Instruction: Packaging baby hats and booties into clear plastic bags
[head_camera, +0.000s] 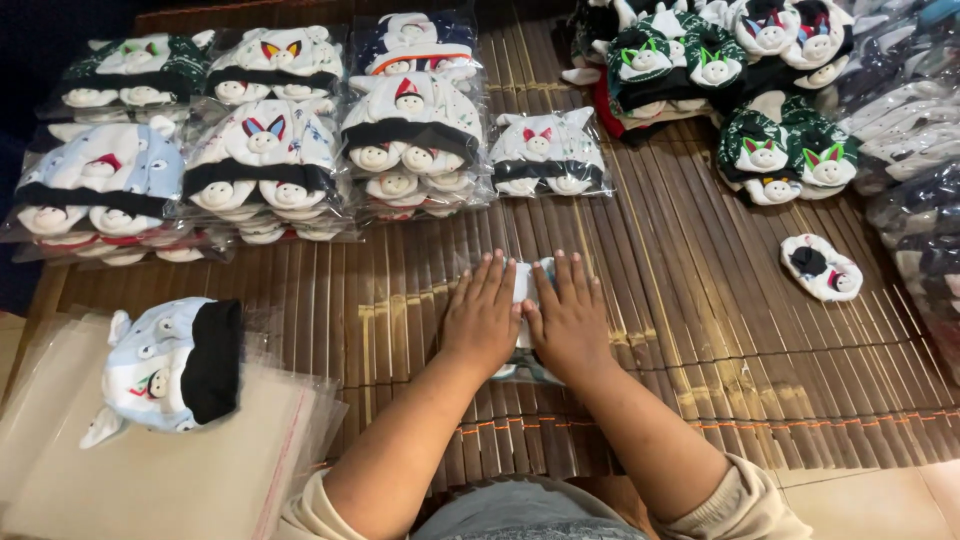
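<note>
My left hand (481, 318) and my right hand (569, 320) lie flat side by side on a small white and blue knitted item in a clear bag (524, 283) on the bamboo mat (700, 330). Both palms press down on it with fingers straight and close together. Most of the item is hidden under the hands; only a strip shows between them and a bit below the wrists.
Bagged stacks of animal-face baby hats (270, 170) fill the far left of the mat. Loose green and white hats (780, 150) pile at far right. A single small piece (820, 267) lies right. A light blue hat (170, 365) rests on clear bags (150, 470) at left.
</note>
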